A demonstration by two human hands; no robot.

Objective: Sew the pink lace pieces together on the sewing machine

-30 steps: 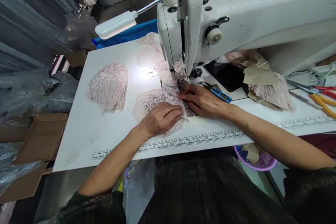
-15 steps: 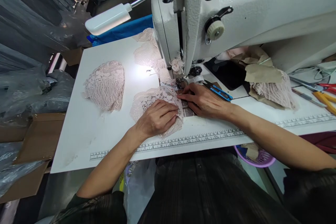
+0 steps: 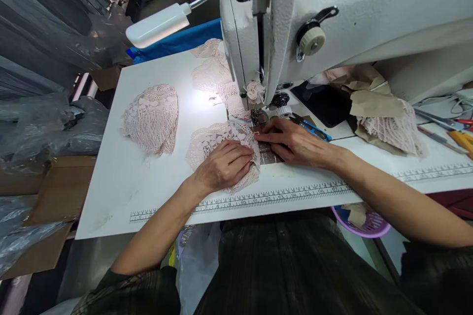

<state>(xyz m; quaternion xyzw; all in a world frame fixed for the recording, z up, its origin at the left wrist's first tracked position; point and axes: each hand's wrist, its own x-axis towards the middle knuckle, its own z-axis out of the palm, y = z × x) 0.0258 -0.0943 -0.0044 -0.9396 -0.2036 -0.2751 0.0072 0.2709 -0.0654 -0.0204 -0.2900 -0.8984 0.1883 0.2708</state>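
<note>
By the sewing machine (image 3: 239,44), your left hand (image 3: 222,166) lies on the lace (image 3: 201,143), your right hand (image 3: 293,141) at its edge. I cannot tell whether either grip pinches.

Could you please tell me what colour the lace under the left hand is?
The lace is pale pink, shown in the head view.

I count my two hands (image 3: 223,167), one sewing machine (image 3: 369,15), one lamp (image 3: 158,25), one desk (image 3: 148,182), one pair of blue snips (image 3: 314,129), one purple basket (image 3: 375,229), and lace (image 3: 201,145) in four places on the desk.
</note>
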